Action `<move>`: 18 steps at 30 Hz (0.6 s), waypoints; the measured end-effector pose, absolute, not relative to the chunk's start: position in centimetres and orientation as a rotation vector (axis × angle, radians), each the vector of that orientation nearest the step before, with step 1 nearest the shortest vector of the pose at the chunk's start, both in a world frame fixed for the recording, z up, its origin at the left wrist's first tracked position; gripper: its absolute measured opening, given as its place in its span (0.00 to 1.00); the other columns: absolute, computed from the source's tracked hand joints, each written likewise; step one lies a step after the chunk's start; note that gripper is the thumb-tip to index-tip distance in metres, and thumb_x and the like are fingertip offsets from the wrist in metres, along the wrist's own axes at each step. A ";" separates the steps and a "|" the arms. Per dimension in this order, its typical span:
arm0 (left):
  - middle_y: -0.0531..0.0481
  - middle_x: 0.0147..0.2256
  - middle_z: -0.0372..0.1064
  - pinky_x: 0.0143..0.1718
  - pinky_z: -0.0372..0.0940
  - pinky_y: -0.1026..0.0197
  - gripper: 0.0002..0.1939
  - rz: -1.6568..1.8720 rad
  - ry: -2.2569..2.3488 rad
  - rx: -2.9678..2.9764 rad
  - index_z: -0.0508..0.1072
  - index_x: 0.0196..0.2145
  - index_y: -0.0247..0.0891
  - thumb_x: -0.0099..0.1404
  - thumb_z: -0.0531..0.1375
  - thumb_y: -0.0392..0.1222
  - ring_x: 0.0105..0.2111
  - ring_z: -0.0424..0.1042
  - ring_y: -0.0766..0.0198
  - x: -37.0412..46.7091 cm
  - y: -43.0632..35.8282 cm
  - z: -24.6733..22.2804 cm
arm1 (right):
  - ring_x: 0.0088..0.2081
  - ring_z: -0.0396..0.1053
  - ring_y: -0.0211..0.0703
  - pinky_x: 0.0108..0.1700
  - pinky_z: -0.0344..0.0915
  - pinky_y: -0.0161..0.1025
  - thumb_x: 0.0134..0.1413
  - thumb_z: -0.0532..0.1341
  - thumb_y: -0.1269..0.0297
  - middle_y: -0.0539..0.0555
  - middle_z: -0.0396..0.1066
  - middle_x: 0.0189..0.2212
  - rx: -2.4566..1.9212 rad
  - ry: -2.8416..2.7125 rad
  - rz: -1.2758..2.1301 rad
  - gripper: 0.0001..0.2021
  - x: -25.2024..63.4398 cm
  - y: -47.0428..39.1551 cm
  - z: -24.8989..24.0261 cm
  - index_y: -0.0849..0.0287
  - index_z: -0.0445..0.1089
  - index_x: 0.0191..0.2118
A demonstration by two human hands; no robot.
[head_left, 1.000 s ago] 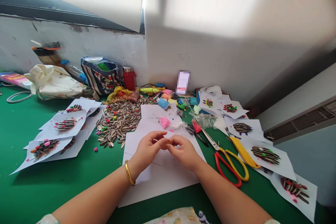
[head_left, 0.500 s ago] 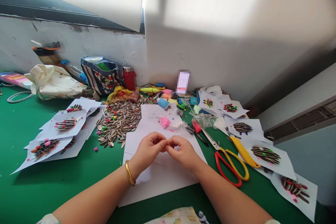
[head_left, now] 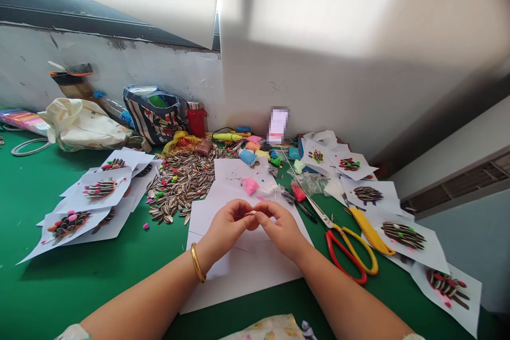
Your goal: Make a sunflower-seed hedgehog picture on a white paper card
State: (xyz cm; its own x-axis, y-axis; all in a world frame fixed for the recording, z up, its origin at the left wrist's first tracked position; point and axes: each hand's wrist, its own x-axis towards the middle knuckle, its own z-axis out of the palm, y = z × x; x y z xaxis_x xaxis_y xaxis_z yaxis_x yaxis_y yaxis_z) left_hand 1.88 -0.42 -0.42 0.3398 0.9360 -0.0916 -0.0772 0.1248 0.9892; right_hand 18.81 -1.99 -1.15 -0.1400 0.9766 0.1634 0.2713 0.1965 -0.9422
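My left hand [head_left: 231, 226] and my right hand [head_left: 279, 227] meet fingertip to fingertip above the white paper [head_left: 247, 281], both pinched closed. Whatever lies between the fingertips is too small and hidden to make out. Just beyond the hands, a pink clay lump [head_left: 250, 186] in clear wrap rests on a sheet with a faint pencil drawing. Striped sunflower seeds [head_left: 179, 186], mixed with small coloured balls, are heaped to the left of the paper.
Red-and-yellow scissors [head_left: 346, 247] and a yellow cutter [head_left: 370, 229] lie to the right. Seed pictures on paper [head_left: 99, 188] are stacked left, with others [head_left: 404, 234] right. Bags, a red bottle [head_left: 196, 119] and a propped phone [head_left: 278, 125] stand behind.
The fingers of both hands have shifted slightly against each other, and my right fingertips sit a little higher. Everything else has stayed in place.
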 end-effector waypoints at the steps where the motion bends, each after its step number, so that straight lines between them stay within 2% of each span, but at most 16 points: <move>1: 0.54 0.28 0.68 0.34 0.65 0.61 0.17 0.938 0.935 1.194 0.67 0.34 0.37 0.54 0.68 0.46 0.30 0.69 0.65 1.9 -0.4 -0.7 | 0.39 0.69 0.43 0.43 0.65 0.40 0.59 0.59 0.59 0.52 0.74 0.36 -1.201 -1.577 1.021 0.08 18.8 -2.0 -1.1 0.56 0.73 0.38; 5: 0.56 0.29 0.65 0.34 0.65 0.61 0.18 0.966 0.948 1.183 0.66 0.34 0.38 0.51 0.70 0.44 0.30 0.69 0.66 1.8 -0.2 -1.4 | 0.36 0.70 0.43 0.41 0.65 0.40 0.60 0.59 0.56 0.52 0.74 0.31 -1.197 -1.539 1.077 0.11 18.9 -1.9 -0.9 0.57 0.72 0.32; 10: 0.55 0.30 0.67 0.35 0.65 0.61 0.18 0.954 0.961 1.188 0.67 0.35 0.38 0.51 0.70 0.42 0.31 0.70 0.65 1.8 -0.2 -1.3 | 0.36 0.71 0.44 0.41 0.66 0.41 0.61 0.57 0.53 0.53 0.75 0.32 -1.176 -1.463 1.143 0.13 18.9 -1.8 -1.1 0.57 0.72 0.34; 14: 0.55 0.28 0.68 0.35 0.66 0.59 0.19 0.927 0.947 1.182 0.67 0.37 0.38 0.51 0.70 0.43 0.30 0.72 0.63 1.8 -0.2 -1.2 | 0.36 0.71 0.43 0.40 0.66 0.40 0.58 0.60 0.56 0.52 0.76 0.33 -1.172 -1.441 1.212 0.10 18.7 -1.9 -0.8 0.56 0.72 0.39; 18: 0.52 0.28 0.70 0.35 0.67 0.58 0.18 0.892 0.948 1.222 0.68 0.33 0.37 0.50 0.71 0.44 0.30 0.72 0.62 1.8 -0.2 -1.2 | 0.33 0.69 0.42 0.38 0.66 0.39 0.56 0.61 0.58 0.51 0.75 0.30 -1.227 -1.484 1.136 0.08 18.6 -2.1 -0.6 0.56 0.72 0.32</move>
State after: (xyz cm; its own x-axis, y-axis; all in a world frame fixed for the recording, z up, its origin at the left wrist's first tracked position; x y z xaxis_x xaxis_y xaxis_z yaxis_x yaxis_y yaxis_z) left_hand 1.83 -0.23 -1.21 0.3555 0.9288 -0.1044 -0.0473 0.1294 0.9905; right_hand 18.59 -2.08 -0.62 -0.1301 0.9889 0.0715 0.1895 0.0956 -0.9772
